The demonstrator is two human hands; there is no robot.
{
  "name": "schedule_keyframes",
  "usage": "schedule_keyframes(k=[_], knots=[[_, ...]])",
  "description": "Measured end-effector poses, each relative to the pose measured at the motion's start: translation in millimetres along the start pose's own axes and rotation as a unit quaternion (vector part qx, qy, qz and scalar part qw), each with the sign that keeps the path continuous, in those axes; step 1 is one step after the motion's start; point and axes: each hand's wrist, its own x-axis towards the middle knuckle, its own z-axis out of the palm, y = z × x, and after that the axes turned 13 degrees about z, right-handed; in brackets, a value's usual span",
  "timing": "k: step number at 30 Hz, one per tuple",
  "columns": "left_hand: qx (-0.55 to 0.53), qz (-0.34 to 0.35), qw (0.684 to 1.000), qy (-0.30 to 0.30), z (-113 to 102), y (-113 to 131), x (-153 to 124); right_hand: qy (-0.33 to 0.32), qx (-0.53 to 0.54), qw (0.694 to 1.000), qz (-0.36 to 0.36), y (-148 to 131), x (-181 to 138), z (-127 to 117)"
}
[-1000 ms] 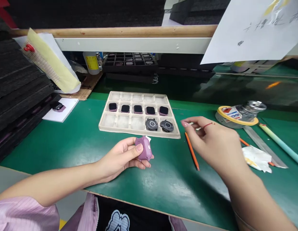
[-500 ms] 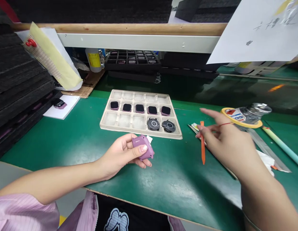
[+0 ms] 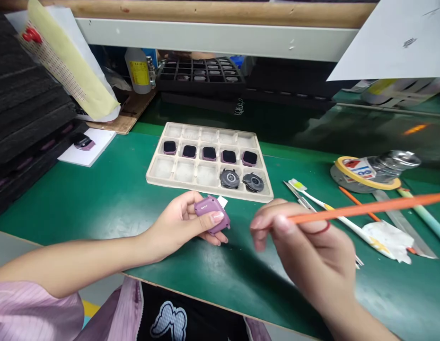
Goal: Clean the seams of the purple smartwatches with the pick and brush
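Observation:
My left hand (image 3: 184, 225) is closed around a purple smartwatch case (image 3: 210, 209), its thumb across the face turned towards me. A small white tab (image 3: 222, 201) sticks out at the case's upper right. To the right, my right hand (image 3: 308, 251) pinches an orange plastic pry stick (image 3: 369, 208), which points off to the right. Beyond the left hand lies a cream compartment tray (image 3: 163, 179). Its middle row holds several purple watch cases with black screens (image 3: 209, 153). Two round black watch bodies (image 3: 229, 178) sit in the front row.
A toothbrush (image 3: 351, 225), a white wipe (image 3: 386, 237) and a metal ruler (image 3: 406, 225) lie at the right, near a metal bottle (image 3: 369, 173) with yellow tape around it. Black foam trays (image 3: 28, 85) are stacked at left. A shelf beam (image 3: 206, 38) crosses above the bench.
My right hand has moved left, closer to the watch case, and the pry stick has swung from pointing down to lying nearly level. The left hand keeps its hold; the view has shifted slightly.

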Motion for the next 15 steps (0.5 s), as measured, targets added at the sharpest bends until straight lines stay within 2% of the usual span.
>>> schedule_keyframes(k=[3,10,15], knots=[[-0.002,-0.003,1.000,-0.005,0.1,-0.5,0.1,-0.040,-0.036,0.999,-0.008,4.7,-8.9,9.9],[-0.014,0.008,1.000,-0.015,2.4,0.7,0.2,-0.065,-0.078,0.995,-0.004,15.0,-6.7,8.0],[-0.001,-0.008,1.000,-0.005,2.3,1.2,0.3,-0.022,-0.111,0.994,-0.001,15.2,-4.7,7.2]])
